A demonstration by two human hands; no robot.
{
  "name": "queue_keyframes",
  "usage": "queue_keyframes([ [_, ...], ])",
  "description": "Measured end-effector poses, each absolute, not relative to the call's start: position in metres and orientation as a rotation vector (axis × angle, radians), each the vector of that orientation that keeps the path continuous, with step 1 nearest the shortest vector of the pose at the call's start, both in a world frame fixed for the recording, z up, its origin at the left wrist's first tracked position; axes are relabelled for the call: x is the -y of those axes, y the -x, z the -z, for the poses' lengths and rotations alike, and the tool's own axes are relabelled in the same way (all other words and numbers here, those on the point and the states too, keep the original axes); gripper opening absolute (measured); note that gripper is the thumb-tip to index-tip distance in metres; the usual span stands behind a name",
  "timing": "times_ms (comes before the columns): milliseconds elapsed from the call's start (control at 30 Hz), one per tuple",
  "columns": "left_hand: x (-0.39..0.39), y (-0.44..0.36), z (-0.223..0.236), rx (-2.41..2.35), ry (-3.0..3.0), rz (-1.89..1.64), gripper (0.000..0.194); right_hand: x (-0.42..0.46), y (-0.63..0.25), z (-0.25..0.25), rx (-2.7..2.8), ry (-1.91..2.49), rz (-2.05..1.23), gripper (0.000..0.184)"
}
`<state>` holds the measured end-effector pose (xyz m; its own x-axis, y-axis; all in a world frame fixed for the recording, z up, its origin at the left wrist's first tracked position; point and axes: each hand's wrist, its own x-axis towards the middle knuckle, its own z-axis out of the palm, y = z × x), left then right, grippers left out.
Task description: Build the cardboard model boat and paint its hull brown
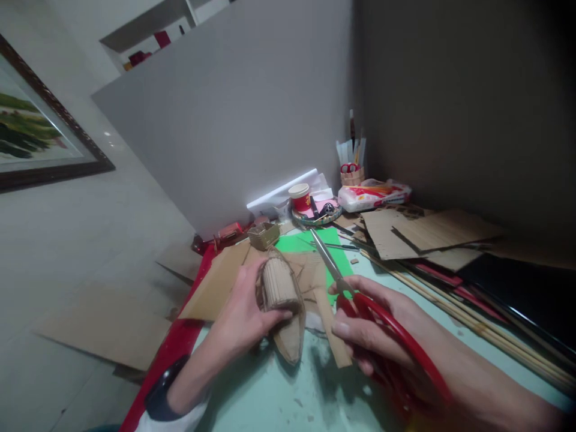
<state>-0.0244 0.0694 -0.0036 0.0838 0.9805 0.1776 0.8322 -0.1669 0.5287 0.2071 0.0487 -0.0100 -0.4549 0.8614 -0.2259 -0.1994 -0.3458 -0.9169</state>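
Note:
My left hand (243, 315) is wrapped round a small boat-shaped cardboard model (283, 306) with a ribbed corrugated top, holding it just above the pale green table (279, 396). My right hand (382, 333) grips red-handled scissors (360, 300); their closed metal blades point up and away over a green cutting mat (315, 243). The blades lie right of the model and do not touch it. Loose cardboard strips (330, 327) rest on the table between the two hands.
Flat cardboard sheets (427, 234) and thin wooden sticks (472, 318) cover the right side. At the back stand a red paper cup (300, 197), a tool holder (351, 171), a tissue pack (373, 193) and a small woven box (263, 235). A grey board (234, 120) walls off the rear. More cardboard (103, 327) lies on the floor.

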Motion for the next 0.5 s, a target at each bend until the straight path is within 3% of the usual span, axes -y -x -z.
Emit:
queue_keyframes([
  [300, -0.061, 0.020, -0.001, -1.952, -2.101, -0.733, 0.081, -0.047, -0.204, 0.006, 1.111, 0.961, -1.875, 0.054],
  [500, -0.068, 0.064, -0.019, -2.077, -1.867, -0.993, 0.081, -0.045, -0.203, 0.002, 1.156, 1.061, -1.774, 0.056],
])
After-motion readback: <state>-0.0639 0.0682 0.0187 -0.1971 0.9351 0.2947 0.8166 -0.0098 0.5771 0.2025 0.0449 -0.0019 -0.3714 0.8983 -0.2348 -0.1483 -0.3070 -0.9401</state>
